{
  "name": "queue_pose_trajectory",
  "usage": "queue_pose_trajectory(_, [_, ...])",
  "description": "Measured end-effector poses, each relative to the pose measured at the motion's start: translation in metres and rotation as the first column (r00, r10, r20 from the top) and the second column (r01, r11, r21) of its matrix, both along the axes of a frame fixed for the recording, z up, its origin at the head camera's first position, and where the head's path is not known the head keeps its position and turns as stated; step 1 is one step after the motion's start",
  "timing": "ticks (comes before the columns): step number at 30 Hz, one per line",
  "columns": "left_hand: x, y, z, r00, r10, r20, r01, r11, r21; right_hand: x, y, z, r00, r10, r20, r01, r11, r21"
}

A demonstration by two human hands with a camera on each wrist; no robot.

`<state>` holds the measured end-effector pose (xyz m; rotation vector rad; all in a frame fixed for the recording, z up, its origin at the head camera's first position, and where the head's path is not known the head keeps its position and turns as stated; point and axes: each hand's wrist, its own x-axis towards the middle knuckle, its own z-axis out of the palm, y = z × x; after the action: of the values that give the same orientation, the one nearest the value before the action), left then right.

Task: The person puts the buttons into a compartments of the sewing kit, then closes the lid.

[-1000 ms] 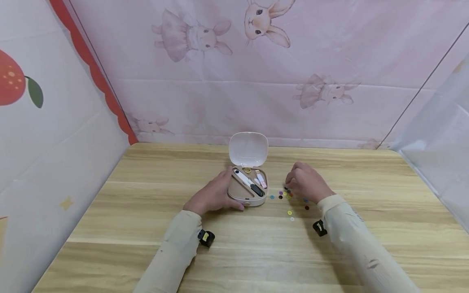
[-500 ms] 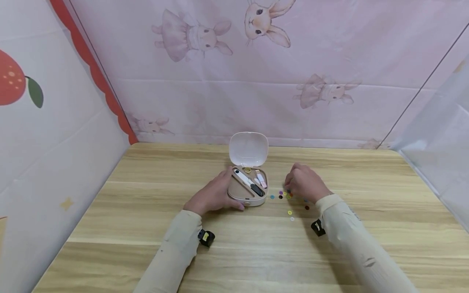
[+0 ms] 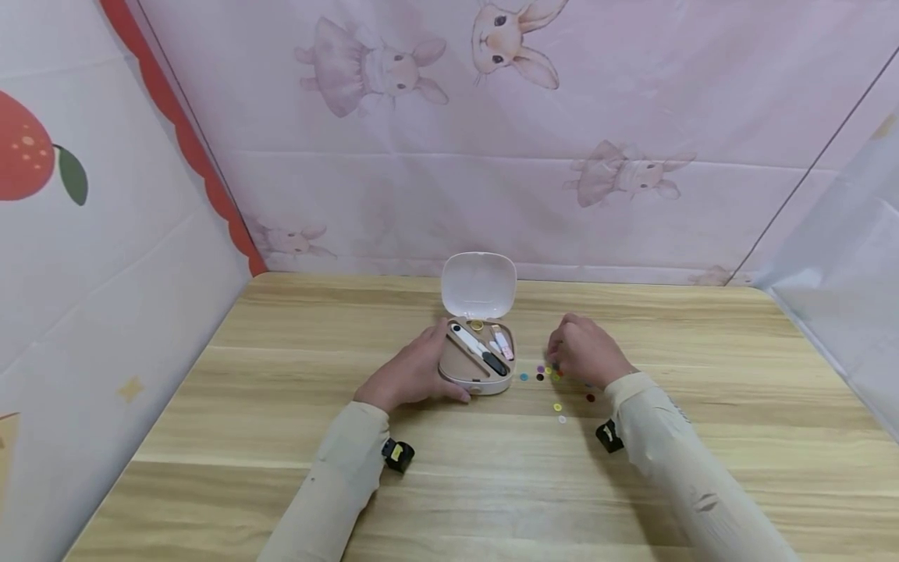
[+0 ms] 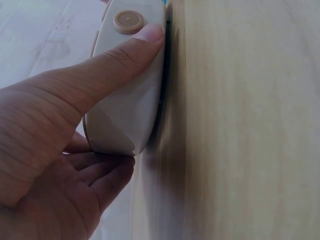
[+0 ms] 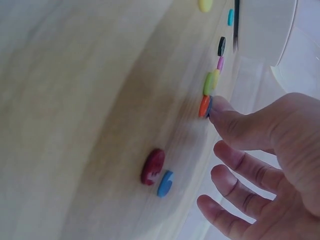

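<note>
In the head view, a small white sewing box (image 3: 475,386) stands on the table with its lid (image 3: 479,286) raised. My left hand (image 3: 412,371) grips its left side; the left wrist view has my thumb across the front, below a tan button-shaped catch (image 4: 128,21). Inside lie a white-and-black tool (image 3: 479,350), a pink-and-white item (image 3: 502,342) and a gold ring-like piece (image 3: 476,325). Right of the box, my right hand (image 3: 588,351) reaches down among small coloured buttons. Its thumb tip touches a dark blue button (image 5: 210,107) beside an orange button (image 5: 203,106); the index fingertip is hidden.
Loose buttons lie around the right hand: a teal one (image 3: 524,377), a yellow one (image 3: 558,407), a white one (image 3: 562,420), a dark red one (image 5: 152,166) and a blue one (image 5: 165,183). The wooden table (image 3: 463,499) meets a printed curtain (image 3: 393,187) behind.
My right hand has shifted slightly down toward the buttons; a black button seen at its fingertips a second ago is out of sight in the head view. The left hand keeps its grip on the box.
</note>
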<state>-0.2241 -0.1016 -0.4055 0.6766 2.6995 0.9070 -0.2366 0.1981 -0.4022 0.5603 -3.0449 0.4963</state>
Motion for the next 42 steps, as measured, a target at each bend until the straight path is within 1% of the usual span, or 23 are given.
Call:
queue_pose_trajectory(11, [-0.0009, 0.0006, 0.0011, 1.000, -0.003, -0.009, 0.003, 1.000, -0.013, 0.0014, 0.0012, 0.0034, 1.000, 0.007, 0.014, -0.007, 1.000, -0.010])
queue_pose_trajectory(23, [-0.0008, 0.0018, 0.0030, 1.000, -0.016, -0.024, 0.016, 1.000, 0.006, 0.0014, 0.0020, 0.0026, 1.000, -0.007, 0.030, 0.007, 1.000, -0.011])
queue_pose_trajectory(32, [0.0027, 0.0011, 0.0018, 1.000, -0.002, -0.010, 0.002, 1.000, 0.011, 0.0021, 0.0005, 0.0012, 0.998, 0.052, 0.030, -0.053, 0.998, 0.030])
queue_pose_trajectory(34, [0.0030, 0.0010, 0.0020, 1.000, -0.001, -0.009, 0.001, 1.000, 0.008, 0.0027, 0.0001, 0.0013, 0.998, 0.055, 0.035, -0.056, 0.998, 0.032])
queue_pose_trajectory(38, [0.0033, 0.0009, 0.0033, 1.000, -0.002, -0.007, 0.002, 1.000, 0.006, 0.0043, -0.0010, 0.0045, 0.998, 0.045, 0.040, -0.046, 0.999, 0.027])
queue_pose_trajectory(42, [0.0028, 0.0009, 0.0040, 1.000, -0.001, -0.006, 0.001, 1.000, 0.004, 0.0056, -0.0035, 0.0106, 0.999, 0.036, 0.031, -0.036, 0.999, 0.001])
